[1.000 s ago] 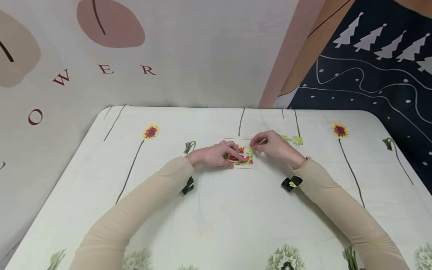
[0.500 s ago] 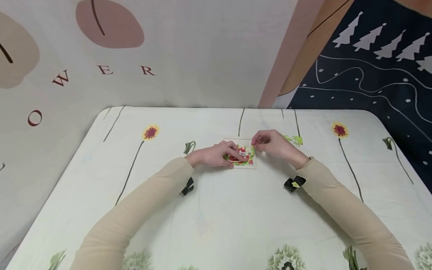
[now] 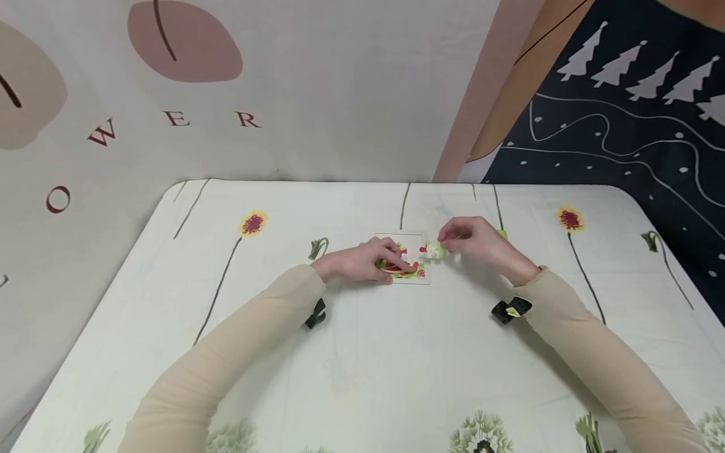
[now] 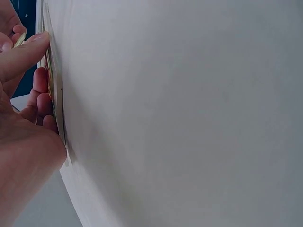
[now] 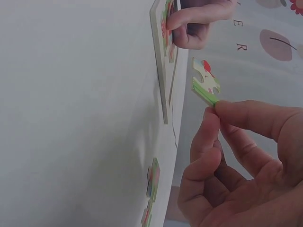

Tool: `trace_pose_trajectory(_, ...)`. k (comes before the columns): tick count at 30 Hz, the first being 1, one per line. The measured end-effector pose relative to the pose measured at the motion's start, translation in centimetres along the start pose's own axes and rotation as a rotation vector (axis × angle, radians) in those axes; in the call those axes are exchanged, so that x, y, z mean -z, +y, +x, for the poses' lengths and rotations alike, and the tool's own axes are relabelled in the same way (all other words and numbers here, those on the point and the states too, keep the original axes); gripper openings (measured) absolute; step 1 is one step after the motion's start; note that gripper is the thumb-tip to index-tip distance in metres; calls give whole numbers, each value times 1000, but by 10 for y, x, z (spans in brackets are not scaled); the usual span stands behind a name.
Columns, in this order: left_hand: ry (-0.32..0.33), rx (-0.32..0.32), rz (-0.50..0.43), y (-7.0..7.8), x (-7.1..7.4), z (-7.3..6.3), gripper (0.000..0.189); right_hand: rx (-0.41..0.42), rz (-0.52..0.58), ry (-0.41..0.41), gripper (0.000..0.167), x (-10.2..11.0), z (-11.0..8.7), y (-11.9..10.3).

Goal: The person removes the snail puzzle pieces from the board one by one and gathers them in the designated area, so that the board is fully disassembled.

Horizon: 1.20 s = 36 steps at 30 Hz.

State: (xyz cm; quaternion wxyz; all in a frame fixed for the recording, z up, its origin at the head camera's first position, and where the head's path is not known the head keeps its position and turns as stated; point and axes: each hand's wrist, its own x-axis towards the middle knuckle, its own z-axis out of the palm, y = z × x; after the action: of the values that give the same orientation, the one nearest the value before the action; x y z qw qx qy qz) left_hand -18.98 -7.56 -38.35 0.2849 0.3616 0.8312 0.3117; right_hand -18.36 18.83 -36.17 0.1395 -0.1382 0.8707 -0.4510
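A thin square puzzle board (image 3: pixel 416 241) with a red, green and white picture lies on the white cloth in the head view. My left hand (image 3: pixel 362 259) rests across it, extended fingers touching the pieces set in it. Seen from the left wrist, the board (image 4: pixel 58 97) shows edge-on beneath that hand's fingertips. To the right of the board, my right hand (image 3: pixel 484 244) pinches a jigsaw piece (image 3: pixel 433 251) between thumb and index finger. The right wrist view shows this piece (image 5: pixel 208 81), cream with a red patch and green edge, raised off the cloth.
Loose puzzle pieces (image 5: pixel 153 180) lie on the cloth near the right hand. In the head view a bit of green piece (image 3: pixel 502 234) peeks out behind that hand. The flower-printed tablecloth (image 3: pixel 385 352) ends at a printed backdrop (image 3: pixel 340 113).
My right hand has drawn the jigsaw piece rightward, from over the board to beside it, exposing a pale gap there. The left hand stays where it was.
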Motion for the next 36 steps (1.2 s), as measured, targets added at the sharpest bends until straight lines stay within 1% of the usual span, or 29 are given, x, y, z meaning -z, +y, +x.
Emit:
trace_pose_trajectory(6,8,-8,-20,0,-1,0,38,-19,3,3,13,6,-6,3)
trace_pose_trajectory(12,10,-18,-10,0,-2,0,38,-59,10,24,18,17,-13,8)
trace_pose_trajectory(14,12,-16,-8,0,-3,0,38,-76,2,38,18,21,-15,10)
trace_pose_trajectory(19,10,-9,-14,1,-2,0,37,-80,-23,63,17,27,-19,16)
trace_pose_trajectory(21,7,-9,-10,1,-2,-1,37,-77,-17,68,17,29,-21,18)
trace_pose_trajectory(26,6,-9,4,1,-1,-1,38,-100,-21,73,20,34,-24,23)
trace_pose_trajectory(29,7,-10,-4,2,-1,-2,38,-127,-28,74,21,37,-27,25)
trace_pose_trajectory(36,7,2,-13,2,-2,-1,38,-154,-28,86,24,44,-34,33)
